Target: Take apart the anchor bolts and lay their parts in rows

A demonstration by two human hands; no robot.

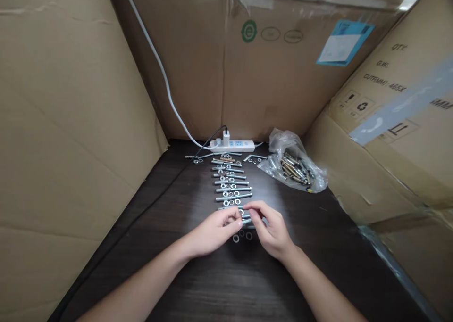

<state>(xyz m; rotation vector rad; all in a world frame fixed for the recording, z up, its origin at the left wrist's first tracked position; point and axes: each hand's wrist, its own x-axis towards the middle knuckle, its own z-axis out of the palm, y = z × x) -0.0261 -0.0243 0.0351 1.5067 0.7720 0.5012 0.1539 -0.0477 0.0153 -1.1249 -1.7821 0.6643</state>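
My left hand (215, 230) and my right hand (271, 230) meet at the near end of a column of bolts, nuts and washers. The left fingers are pinched at a metal bolt (247, 221), whose other end points toward the right hand. Bent in toward the thumb, the right fingers close on something too small to make out. Just below the fingertips lie loose washers (236, 238). Beyond the hands, several bolts (233, 197) lie crosswise in rows, with nuts and washers (231, 202) between them.
A clear plastic bag (316, 173) of bolts lies at the back right. At the back a white power strip (244, 146) holds a plug, and a black cable (155, 200) runs down the left. Cardboard walls (191, 77) enclose the dark table (226, 284).
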